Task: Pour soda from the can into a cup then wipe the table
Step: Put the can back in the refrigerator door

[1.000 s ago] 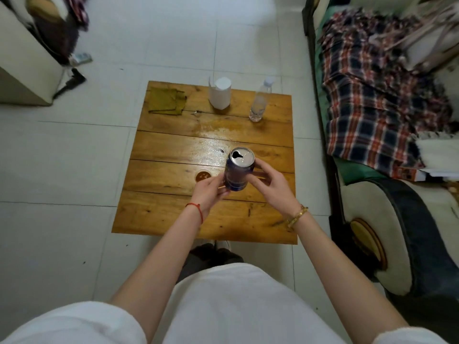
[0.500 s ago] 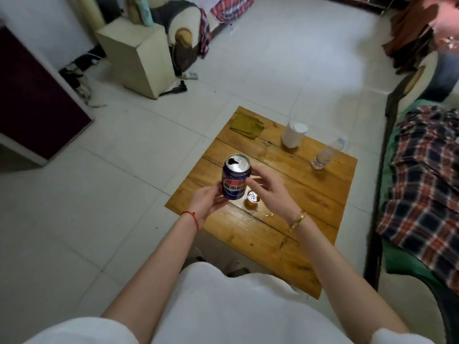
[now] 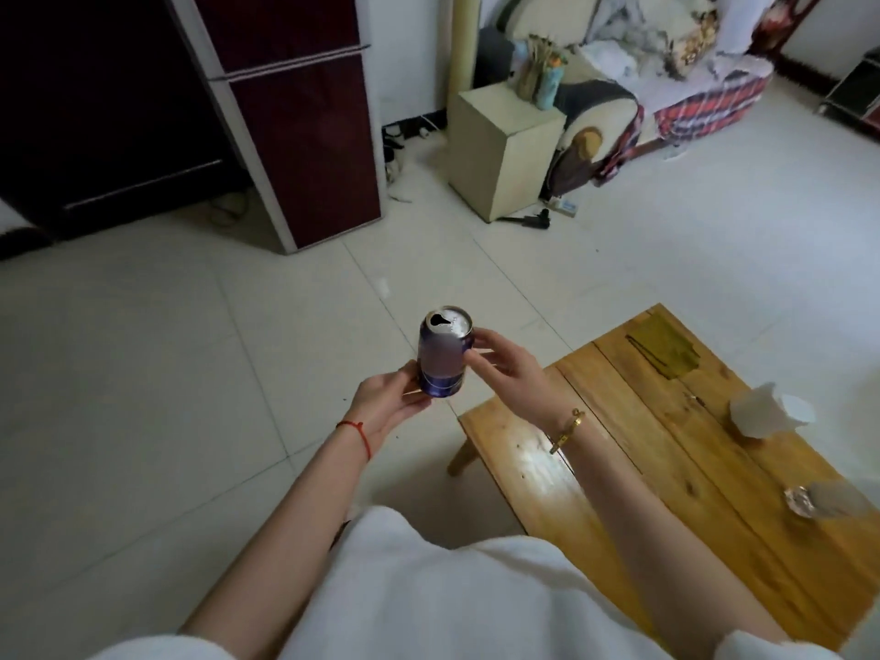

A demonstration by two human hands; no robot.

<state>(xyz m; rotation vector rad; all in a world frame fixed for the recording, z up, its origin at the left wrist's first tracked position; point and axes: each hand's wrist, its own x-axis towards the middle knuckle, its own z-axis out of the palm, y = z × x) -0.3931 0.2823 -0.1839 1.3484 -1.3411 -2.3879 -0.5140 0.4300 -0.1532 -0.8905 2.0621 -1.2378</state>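
An opened blue soda can (image 3: 443,357) stands upright in the air, out over the tiled floor to the left of the low wooden table (image 3: 633,473). My left hand (image 3: 388,404) grips its base from below. My right hand (image 3: 505,366) has its fingertips against the can's upper right side, fingers spread. A white paper cup (image 3: 766,412) stands on the table at the right. An olive-green cloth (image 3: 664,347) lies on the table's far corner.
A clear plastic bottle (image 3: 824,500) shows blurred at the table's right edge. A dark red fridge (image 3: 285,121) stands at the back left. A beige box (image 3: 500,145) and a sofa with a plaid blanket (image 3: 700,111) are at the back.
My head has turned left, so the table slid to the right of the view. The can now hangs over the floor instead of the table, still held by both hands.
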